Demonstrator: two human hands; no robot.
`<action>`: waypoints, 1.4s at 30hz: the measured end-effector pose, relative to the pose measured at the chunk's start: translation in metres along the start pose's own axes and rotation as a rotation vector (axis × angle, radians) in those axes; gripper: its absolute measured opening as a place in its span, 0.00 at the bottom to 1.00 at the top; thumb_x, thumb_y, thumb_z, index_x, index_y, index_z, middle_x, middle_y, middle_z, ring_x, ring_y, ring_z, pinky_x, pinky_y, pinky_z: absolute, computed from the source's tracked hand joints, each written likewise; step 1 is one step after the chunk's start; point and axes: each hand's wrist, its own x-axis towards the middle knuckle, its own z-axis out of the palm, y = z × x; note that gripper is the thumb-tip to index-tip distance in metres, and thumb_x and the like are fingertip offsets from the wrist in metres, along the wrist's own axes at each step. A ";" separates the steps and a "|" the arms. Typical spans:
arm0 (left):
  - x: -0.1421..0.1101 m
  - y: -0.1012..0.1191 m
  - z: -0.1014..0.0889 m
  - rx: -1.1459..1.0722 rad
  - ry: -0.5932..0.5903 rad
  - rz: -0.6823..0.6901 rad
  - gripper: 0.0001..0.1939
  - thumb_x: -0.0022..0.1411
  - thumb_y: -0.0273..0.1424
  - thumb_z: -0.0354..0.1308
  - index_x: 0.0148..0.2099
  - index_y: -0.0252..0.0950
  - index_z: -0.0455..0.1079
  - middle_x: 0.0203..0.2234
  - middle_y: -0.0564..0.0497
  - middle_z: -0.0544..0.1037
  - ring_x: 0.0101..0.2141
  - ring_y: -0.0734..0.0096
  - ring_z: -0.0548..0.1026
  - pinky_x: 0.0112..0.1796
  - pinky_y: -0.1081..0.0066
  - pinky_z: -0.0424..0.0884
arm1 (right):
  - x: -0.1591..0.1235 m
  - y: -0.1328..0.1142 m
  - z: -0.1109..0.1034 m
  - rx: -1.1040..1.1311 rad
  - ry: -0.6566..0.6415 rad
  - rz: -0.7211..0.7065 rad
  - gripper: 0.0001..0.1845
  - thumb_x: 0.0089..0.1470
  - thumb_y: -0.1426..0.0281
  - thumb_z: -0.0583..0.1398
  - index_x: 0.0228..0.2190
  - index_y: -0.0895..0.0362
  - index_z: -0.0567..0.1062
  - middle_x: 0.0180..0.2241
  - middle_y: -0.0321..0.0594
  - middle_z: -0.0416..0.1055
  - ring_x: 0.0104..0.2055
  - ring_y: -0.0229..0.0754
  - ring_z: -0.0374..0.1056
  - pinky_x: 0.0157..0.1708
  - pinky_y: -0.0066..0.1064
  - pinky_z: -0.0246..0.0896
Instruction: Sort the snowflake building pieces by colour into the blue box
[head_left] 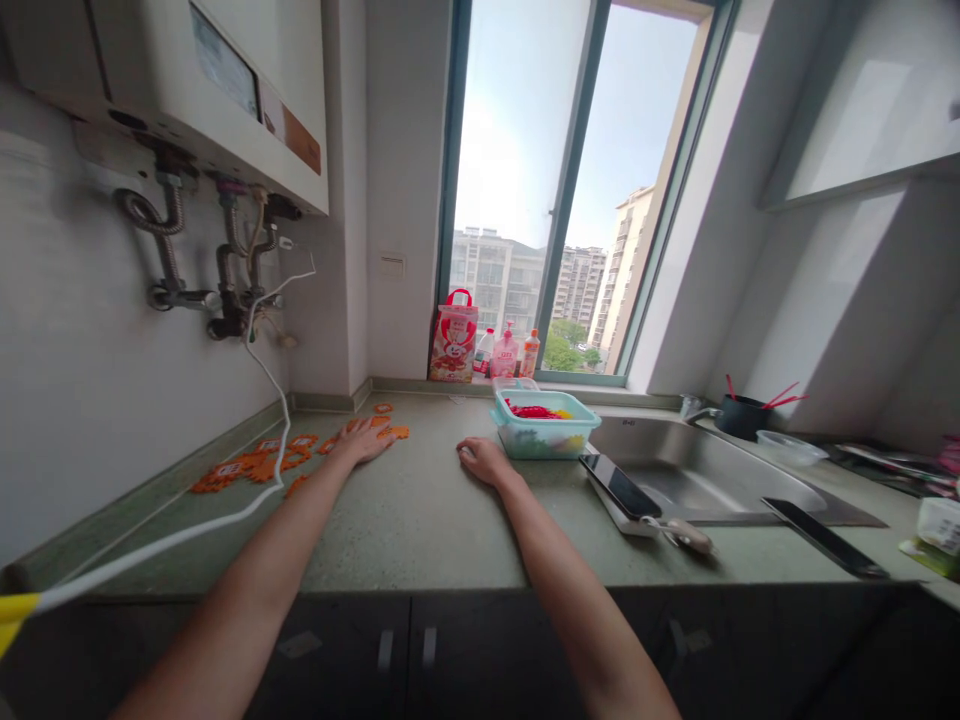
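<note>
My left hand [364, 441] lies flat on the countertop with its fingers stretched out over several small orange pieces [394, 432]. More flat orange pieces, some with pale labels, are spread to its left in a loose pile [259, 465]. My right hand [484, 460] rests on the counter with its fingers curled in; whether something small is inside them is hidden. Just right of it stands a light teal plastic box [547, 441], not touched by the fingers as far as I can see. Red and yellow pieces [534, 411] show at its top, green ones through its wall.
A white cable [279, 440] crosses the orange pieces. Right of the box are a phone [621, 487], a steel sink [694, 465] and a dark flat object [825, 538]. Bottles [506, 352] and a red bag [454, 345] stand by the window. A water heater [225, 90] hangs upper left.
</note>
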 end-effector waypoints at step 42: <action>-0.061 0.067 -0.013 -0.203 -0.226 0.594 0.38 0.63 0.50 0.59 0.72 0.50 0.62 0.72 0.50 0.61 0.71 0.58 0.59 0.69 0.62 0.55 | 0.010 -0.016 -0.002 0.095 -0.033 -0.197 0.31 0.53 0.50 0.70 0.54 0.53 0.81 0.53 0.48 0.79 0.56 0.54 0.73 0.58 0.41 0.65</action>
